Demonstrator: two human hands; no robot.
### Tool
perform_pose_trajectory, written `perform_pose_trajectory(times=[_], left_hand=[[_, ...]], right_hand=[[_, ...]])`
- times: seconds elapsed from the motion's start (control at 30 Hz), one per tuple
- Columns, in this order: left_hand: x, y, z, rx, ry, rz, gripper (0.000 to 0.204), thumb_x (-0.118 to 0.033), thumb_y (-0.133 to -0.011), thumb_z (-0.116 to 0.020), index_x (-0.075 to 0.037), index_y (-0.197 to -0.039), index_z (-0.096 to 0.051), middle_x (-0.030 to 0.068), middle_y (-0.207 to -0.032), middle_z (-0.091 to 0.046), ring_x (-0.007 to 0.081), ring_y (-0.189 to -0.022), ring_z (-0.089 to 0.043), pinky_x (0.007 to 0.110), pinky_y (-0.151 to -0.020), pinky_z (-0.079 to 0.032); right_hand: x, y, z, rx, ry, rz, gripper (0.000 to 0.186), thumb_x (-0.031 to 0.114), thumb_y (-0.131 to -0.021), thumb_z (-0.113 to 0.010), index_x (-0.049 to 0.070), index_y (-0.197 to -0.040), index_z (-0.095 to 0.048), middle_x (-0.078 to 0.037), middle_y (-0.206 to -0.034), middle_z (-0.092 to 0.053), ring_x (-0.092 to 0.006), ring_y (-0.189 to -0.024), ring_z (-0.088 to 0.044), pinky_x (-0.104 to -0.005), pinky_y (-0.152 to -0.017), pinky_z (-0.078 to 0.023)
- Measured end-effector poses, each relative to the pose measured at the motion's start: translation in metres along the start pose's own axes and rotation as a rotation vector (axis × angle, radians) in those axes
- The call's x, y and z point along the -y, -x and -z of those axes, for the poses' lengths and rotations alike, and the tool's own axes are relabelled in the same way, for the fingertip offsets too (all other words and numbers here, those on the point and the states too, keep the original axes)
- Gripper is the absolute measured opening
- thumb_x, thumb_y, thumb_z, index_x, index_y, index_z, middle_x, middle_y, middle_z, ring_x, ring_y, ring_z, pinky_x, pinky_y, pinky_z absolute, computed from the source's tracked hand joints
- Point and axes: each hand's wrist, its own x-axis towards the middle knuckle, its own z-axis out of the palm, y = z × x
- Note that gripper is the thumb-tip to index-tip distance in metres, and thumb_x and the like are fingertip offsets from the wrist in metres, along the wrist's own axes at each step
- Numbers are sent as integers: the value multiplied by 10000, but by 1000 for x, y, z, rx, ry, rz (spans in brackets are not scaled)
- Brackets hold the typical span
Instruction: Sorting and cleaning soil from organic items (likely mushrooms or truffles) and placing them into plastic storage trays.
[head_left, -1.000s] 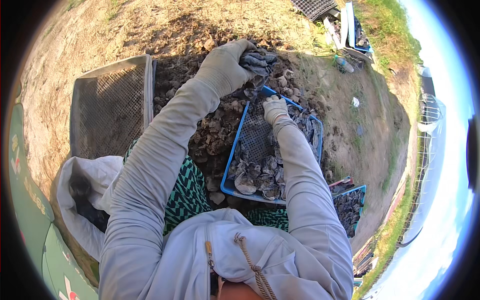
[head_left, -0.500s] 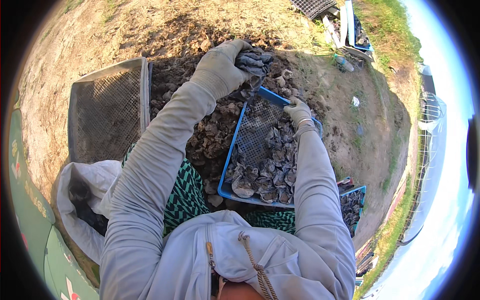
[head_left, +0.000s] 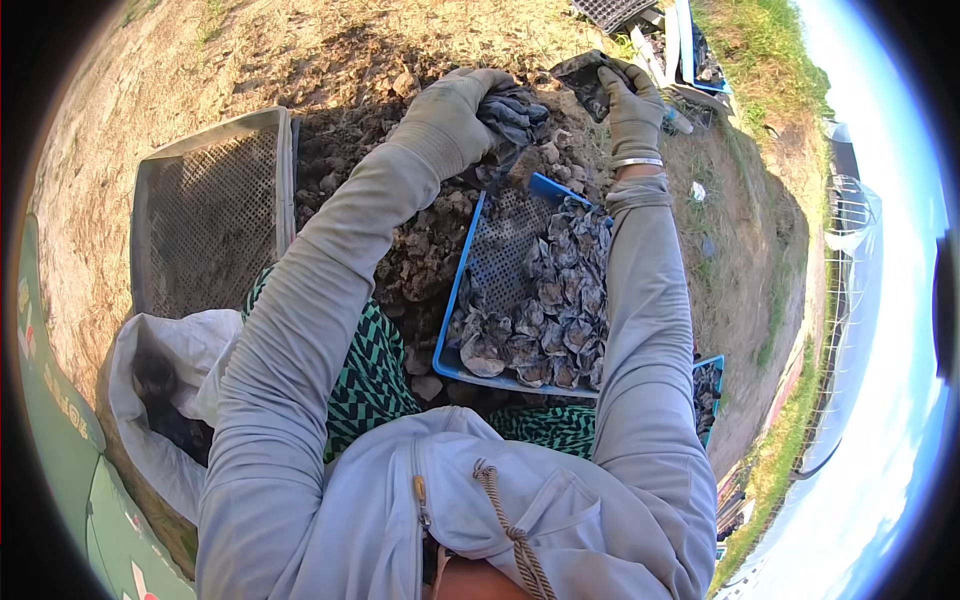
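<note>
My left hand (head_left: 455,120), in a pale work glove, is closed on a crumpled wad of dark plastic bags (head_left: 514,125) above the soil heap (head_left: 425,255). Farther right, my gloved right hand (head_left: 632,105) pinches a single dark plastic bag (head_left: 582,82) by its side, lifted beyond the tray's far edge; I cannot tell what is in it. Below both hands lies a blue-rimmed mesh tray (head_left: 505,265). Small soil-filled dark bags (head_left: 555,310) stand packed along its right and near parts, while its far left mesh is bare. My right forearm hides the tray's right edge.
A grey mesh tray (head_left: 215,215) lies to the left. Nearer me, a white sack (head_left: 165,365) gapes around dark contents. Another blue tray (head_left: 708,395) with dark bags is partly behind my right arm. Seedling trays (head_left: 615,12) and a plastic bottle (head_left: 678,121) lie far right.
My right hand has left the tray's far right corner and moved up and away, now with a dark bag in its fingers. My left hand keeps its wad in nearly the same place.
</note>
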Motion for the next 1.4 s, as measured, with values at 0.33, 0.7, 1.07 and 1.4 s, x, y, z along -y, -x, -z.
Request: perform_pose_trajectory(times=[0.33,0.7,1.07,1.4], left_hand=[[1,7,1,51,12,-96,462,-116,-700,-772,-61,-1118,-583,65,-947,-663,150,-884,-631,269,-809,-508],[15,4,-1,106,169,42,461,-66,-744,-732,-16,-1159,-538,50,-956,-649,92,-866,-609,230,-786,-510],[19,-2,-9,67,186,29,437,-192,-716,-726,-85,-1120,-596,106,-1008,-653,220,-918,-629,300,-830,-491],[-6,3,2,113,133,-10,533,-138,-742,-756,-43,-1207,-513,82,-1014,-639,133,-922,-616,257,-849,-505]], right_hand=[[-19,54,-21,271,-109,-299,274,219,-890,-612,7,-1062,-631,-50,-888,-674,-110,-832,-632,-235,-742,-506],[-149,139,16,967,1857,-336,428,400,-809,-585,149,-1153,-631,-81,-1222,-575,-261,-1153,-526,-393,-941,-416],[-131,133,84,560,1459,-539,596,404,-661,-767,100,-1138,-578,-126,-1038,-633,-274,-1051,-582,-380,-872,-460],[-139,145,122,76,784,-643,224,171,-657,-782,43,-813,-686,-34,-737,-661,-124,-708,-589,-261,-690,-474]])
